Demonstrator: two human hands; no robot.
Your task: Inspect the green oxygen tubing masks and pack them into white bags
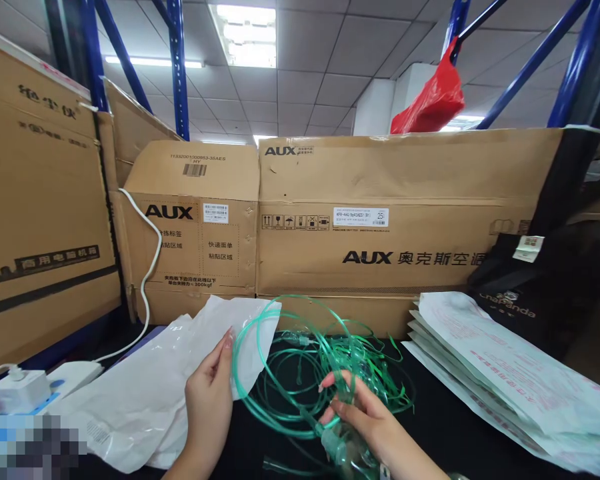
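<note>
My left hand (209,397) is closed, its thumb and fingers pinching the raised part of a white plastic bag (253,333). In my right hand (363,410) is a looped green oxygen tube (260,417), gripped between thumb and fingers. A clear green oxygen mask (347,450) hangs just below that hand, partly covered by it and cut by the lower picture edge. Behind the right hand lies a tangled pile of green tubing and masks (365,360) on the black tabletop (247,447). The coil's left side passes right beside my left fingertips.
More white plastic bags (130,393) lie at left, near a power strip (75,380) with a white charger (21,390). A stack of printed white packages (520,380) stands at right, by a black bag (510,293). Cardboard boxes (405,180) wall off the back.
</note>
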